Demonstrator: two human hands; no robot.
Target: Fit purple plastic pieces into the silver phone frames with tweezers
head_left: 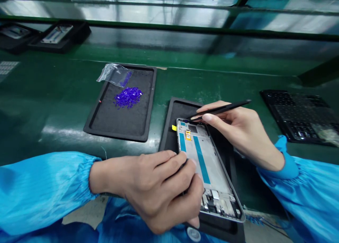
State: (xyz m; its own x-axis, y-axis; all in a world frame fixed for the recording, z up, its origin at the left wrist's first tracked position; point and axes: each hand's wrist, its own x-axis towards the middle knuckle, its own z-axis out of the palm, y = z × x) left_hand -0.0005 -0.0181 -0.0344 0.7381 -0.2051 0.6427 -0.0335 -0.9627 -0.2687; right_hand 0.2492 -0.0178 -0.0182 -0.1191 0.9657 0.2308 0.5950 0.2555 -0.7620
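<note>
One phone mid-frame (pixel 209 169) lies in a black tray (pixel 180 108); the left hand (pixel 156 190) curls over its edge, apparently gripping it, while the right hand (pixel 238 137) pinches black tweezers (pixel 219 110), tips just above its top end

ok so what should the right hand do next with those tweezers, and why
I'd probably move the black tweezers in the right hand over to the yellow tab and grip it, since their tips already sit near that corner of the phone frame, and the left hand is on the frame, steadying it on the black mat.
</note>
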